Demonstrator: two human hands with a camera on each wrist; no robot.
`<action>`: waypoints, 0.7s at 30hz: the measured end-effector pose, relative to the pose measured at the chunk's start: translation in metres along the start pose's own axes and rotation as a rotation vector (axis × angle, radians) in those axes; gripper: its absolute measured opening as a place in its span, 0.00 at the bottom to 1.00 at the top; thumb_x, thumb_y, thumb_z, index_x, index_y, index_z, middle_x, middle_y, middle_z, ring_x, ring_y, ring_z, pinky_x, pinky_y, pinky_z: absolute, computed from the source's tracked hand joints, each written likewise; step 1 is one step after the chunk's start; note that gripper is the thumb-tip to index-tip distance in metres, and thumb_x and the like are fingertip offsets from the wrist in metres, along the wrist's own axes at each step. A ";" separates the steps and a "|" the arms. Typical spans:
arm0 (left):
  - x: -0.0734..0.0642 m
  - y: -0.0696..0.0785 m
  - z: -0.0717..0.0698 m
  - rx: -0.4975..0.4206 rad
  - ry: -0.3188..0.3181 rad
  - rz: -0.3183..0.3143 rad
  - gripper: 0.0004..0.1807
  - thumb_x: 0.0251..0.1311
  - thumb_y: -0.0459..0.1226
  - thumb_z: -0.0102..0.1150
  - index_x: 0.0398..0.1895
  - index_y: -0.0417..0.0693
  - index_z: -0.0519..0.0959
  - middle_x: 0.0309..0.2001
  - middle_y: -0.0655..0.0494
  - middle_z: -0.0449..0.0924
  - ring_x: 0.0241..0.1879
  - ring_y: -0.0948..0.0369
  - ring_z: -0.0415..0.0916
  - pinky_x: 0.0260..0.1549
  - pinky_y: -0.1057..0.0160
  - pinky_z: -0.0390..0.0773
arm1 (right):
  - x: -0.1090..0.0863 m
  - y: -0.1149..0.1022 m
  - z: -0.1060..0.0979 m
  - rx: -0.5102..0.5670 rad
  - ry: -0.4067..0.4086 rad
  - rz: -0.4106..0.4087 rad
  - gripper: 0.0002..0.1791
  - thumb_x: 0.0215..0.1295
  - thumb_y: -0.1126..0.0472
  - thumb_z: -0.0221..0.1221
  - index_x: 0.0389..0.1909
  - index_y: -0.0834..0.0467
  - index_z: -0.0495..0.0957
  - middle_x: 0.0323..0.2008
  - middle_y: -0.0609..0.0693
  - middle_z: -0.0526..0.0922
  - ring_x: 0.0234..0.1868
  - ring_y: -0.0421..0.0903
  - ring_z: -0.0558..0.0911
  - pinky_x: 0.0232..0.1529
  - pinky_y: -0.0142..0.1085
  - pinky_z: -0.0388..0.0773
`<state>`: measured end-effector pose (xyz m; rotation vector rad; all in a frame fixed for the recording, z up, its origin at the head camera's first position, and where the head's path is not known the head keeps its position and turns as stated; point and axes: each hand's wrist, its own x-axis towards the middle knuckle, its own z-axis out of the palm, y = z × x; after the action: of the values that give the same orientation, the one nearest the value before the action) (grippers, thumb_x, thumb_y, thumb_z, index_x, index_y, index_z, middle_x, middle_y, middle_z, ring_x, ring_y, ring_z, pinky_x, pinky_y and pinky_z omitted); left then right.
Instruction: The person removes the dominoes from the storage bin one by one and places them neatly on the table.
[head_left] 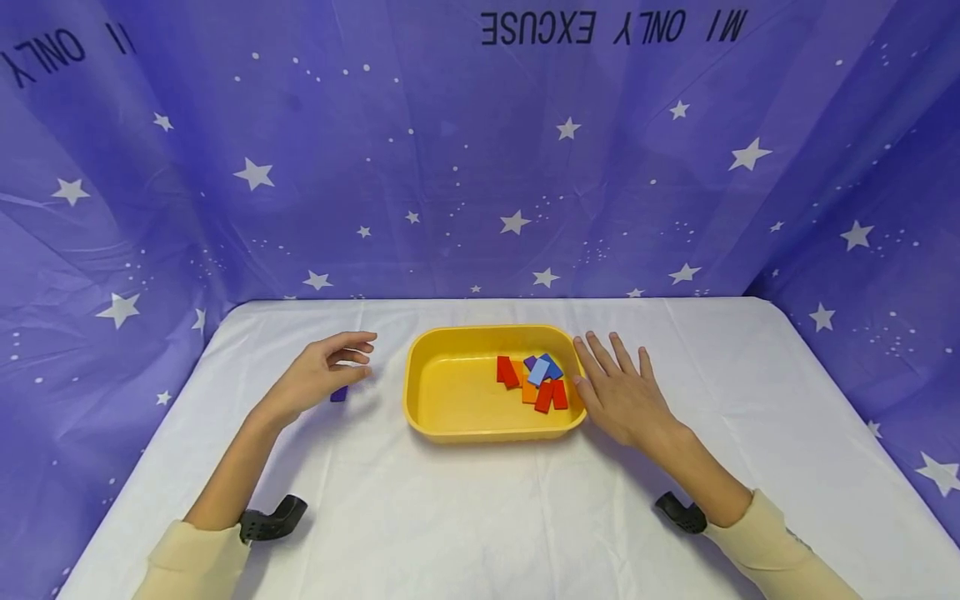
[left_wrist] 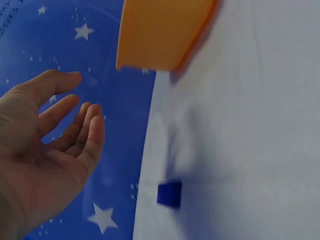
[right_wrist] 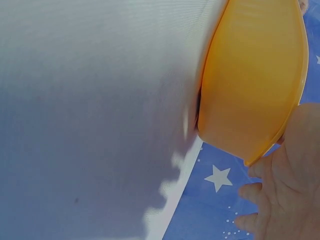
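Bracing yellow tray [head_left: 456,396] w/ R hand [head_left: 626,404], fingers spread at rim, should help; L hand [head_left: 317,373]: fingers loosely bent, empty; dark block [head_left: 339,395] under thumb, prob. best pinched by edges, thumb opp. fingers.

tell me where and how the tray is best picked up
Probably take the tray by the rim at both short ends, coming from left and right together: it sits upright, oblong, with raised walls. The blocks inside lie toward the right end, so that end may want firmer support. The right grip is at that end; the left grip is apart from the tray.
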<state>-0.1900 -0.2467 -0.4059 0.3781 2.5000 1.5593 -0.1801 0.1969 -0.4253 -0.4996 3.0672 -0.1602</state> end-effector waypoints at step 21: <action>0.054 0.041 0.090 -0.126 -0.131 0.104 0.26 0.61 0.29 0.67 0.62 0.30 0.74 0.54 0.34 0.78 0.55 0.43 0.77 0.52 0.62 0.78 | 0.000 0.002 -0.001 0.006 -0.001 -0.013 0.36 0.79 0.45 0.41 0.80 0.55 0.45 0.79 0.57 0.45 0.77 0.63 0.39 0.69 0.65 0.28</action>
<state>-0.2117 -0.1359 -0.4095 0.5796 2.3044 1.6629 -0.1809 0.1988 -0.4249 -0.5193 3.0617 -0.1699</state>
